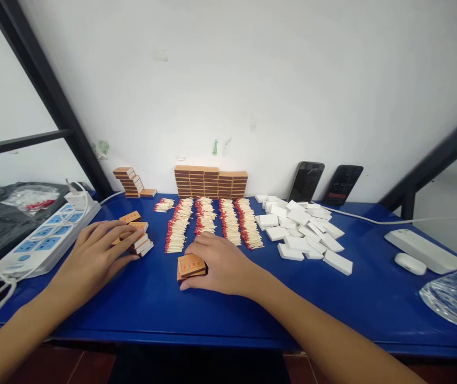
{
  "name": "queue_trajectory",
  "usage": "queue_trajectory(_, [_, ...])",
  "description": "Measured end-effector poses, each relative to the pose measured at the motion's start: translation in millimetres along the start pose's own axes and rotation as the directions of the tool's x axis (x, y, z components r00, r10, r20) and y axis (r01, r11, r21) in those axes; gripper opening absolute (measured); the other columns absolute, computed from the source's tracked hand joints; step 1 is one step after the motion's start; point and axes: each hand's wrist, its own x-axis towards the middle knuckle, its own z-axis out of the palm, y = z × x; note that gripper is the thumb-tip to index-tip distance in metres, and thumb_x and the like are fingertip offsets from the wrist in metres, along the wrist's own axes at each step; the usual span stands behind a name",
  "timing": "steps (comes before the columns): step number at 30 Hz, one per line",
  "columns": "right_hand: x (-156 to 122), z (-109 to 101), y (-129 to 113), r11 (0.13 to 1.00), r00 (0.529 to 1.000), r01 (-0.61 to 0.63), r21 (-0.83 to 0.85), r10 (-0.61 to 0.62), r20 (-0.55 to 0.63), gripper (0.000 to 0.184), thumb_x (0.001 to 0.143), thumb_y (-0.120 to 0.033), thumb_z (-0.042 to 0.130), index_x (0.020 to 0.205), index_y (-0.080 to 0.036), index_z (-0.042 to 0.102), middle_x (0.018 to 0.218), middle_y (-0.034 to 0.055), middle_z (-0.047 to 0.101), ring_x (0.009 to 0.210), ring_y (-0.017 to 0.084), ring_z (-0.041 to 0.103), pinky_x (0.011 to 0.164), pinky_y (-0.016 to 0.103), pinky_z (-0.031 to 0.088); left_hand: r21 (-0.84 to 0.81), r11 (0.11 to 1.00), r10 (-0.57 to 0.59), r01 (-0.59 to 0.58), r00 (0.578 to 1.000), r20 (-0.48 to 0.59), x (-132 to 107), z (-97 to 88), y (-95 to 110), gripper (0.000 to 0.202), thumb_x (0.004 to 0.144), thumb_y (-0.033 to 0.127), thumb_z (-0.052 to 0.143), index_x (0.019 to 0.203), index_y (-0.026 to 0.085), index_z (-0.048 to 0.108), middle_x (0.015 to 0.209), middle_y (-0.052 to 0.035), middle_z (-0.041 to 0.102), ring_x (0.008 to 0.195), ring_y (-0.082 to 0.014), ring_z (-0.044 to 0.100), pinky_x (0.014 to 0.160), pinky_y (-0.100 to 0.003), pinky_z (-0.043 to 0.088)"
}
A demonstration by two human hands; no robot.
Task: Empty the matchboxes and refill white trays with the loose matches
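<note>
My left hand (94,253) lies with fingers spread over a small heap of orange matchboxes (139,241) on the blue table (164,304). My right hand (220,264) is curled around a short stack of orange matchboxes (190,265) near the table's middle. Just beyond both hands lie several rows of red-tipped matches (212,221). A wall of stacked orange matchboxes (210,182) stands against the back wall. A leaning pile of matchboxes (130,182) sits at the back left.
White inner trays (304,229) are heaped at the right. Two phones (324,182) lean on the wall. A power strip (48,240) lies at the left, with a white box (424,249), an earbud case (409,263) and clear plastic (456,296) at the right.
</note>
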Motion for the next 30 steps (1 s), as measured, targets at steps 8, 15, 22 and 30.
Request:
queue_trajectory(8, [-4.4, -25.8, 0.8, 0.983, 0.996, -0.077, 0.170, 0.069, 0.050, 0.046, 0.077, -0.045, 0.093, 0.111, -0.022, 0.072, 0.110, 0.0046, 0.069, 0.101, 0.023, 0.063, 0.086, 0.035, 0.048, -0.282, 0.959, -0.022, 0.016, 1.000, -0.019, 55.7, -22.5, 23.9, 0.053, 0.091, 0.054, 0.075, 0.139, 0.033, 0.068, 0.127, -0.0080, 0.074, 0.122, -0.0346, 0.066, 0.105, -0.053, 0.052])
queue_trajectory(15, [-0.4, -37.6, 12.1, 0.944, 0.981, -0.159, 0.290, 0.185, -0.064, 0.035, 0.082, -0.043, 0.089, 0.108, -0.023, 0.076, 0.089, -0.0002, 0.067, 0.072, 0.015, 0.054, 0.067, 0.030, 0.043, -0.610, 0.792, -0.023, -0.031, 0.996, -0.080, 142.1, 0.4, 28.5, 0.021, 0.095, 0.044, 0.073, 0.098, 0.024, 0.081, 0.097, -0.0047, 0.080, 0.094, -0.0230, 0.072, 0.087, -0.039, 0.057])
queue_trajectory(22, [7.5, -32.6, 37.9, 0.888, 0.859, -0.242, 0.390, 0.383, -0.340, 0.046, 0.086, -0.055, 0.082, 0.118, -0.023, 0.076, 0.078, -0.0010, 0.063, 0.065, 0.016, 0.051, 0.060, 0.031, 0.042, -0.659, 0.752, -0.155, 0.025, 0.978, -0.140, 118.0, 42.0, 55.5, 0.034, 0.093, 0.044, 0.079, 0.121, 0.024, 0.076, 0.109, -0.0075, 0.079, 0.103, -0.0256, 0.070, 0.093, -0.043, 0.055])
queue_trajectory(30, [10.0, -19.2, 38.1, 0.807, 0.814, -0.224, 0.547, 0.464, -0.351, 0.055, 0.085, -0.055, 0.081, 0.127, -0.023, 0.067, 0.100, 0.0038, 0.068, 0.073, 0.015, 0.058, 0.059, 0.029, 0.048, -0.718, 0.693, -0.229, 0.063, 0.964, -0.137, 115.3, 47.4, 56.7, 0.036, 0.088, 0.043, 0.085, 0.118, 0.025, 0.076, 0.110, -0.0074, 0.079, 0.102, -0.0255, 0.070, 0.092, -0.044, 0.057])
